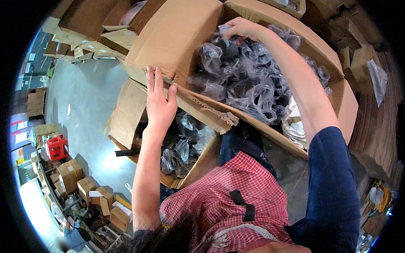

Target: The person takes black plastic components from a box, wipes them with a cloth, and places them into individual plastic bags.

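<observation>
Deep in the large cardboard box at upper centre, a clear plastic packet is pinched by the right hand; light, slippery film, best gathered at its neck. Its torn flap is steadied by the flat, unclenched left hand.

You are standing in a warehouse. Cardboard cartons are crowding the concrete floor at left. Flattened cardboard is piling up at right.

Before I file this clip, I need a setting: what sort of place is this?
Probably a warehouse or packing area: a large cardboard carton full of plastic-bagged dark parts, more small boxes stacked along the grey concrete floor.
</observation>
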Action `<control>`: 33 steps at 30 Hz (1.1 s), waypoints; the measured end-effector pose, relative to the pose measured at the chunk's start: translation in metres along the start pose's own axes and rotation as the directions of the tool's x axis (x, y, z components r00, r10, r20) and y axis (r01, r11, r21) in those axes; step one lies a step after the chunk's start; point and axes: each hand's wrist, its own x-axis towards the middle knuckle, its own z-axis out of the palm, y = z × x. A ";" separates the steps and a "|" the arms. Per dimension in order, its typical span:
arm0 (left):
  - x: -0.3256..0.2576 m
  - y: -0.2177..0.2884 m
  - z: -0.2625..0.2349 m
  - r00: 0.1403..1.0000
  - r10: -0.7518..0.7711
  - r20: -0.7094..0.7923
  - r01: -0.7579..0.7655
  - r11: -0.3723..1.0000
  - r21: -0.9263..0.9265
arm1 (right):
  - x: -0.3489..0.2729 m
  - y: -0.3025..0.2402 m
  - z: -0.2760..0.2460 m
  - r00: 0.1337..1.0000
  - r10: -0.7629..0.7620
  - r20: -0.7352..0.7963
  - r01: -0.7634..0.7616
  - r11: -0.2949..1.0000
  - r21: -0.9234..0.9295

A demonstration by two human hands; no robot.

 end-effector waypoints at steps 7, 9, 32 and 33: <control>-0.003 0.000 0.003 1.000 -0.008 0.000 0.008 0.999 -0.046 | -0.017 0.016 0.044 0.904 -0.390 -0.176 0.194 0.740 -0.644; -0.007 -0.004 0.011 1.000 -0.004 -0.028 0.003 1.000 -0.030 | -0.029 0.020 0.075 0.867 -0.474 -0.156 0.216 0.638 -0.740; -0.269 -0.040 0.001 0.880 -0.475 -0.006 0.428 0.799 -0.423 | -0.254 -0.095 0.224 0.572 -0.816 0.077 0.771 0.503 -0.391; -0.278 -0.038 0.010 0.855 -0.517 0.044 0.475 0.746 -0.466 | -0.268 -0.089 0.242 0.523 -0.833 0.179 0.825 0.441 -0.355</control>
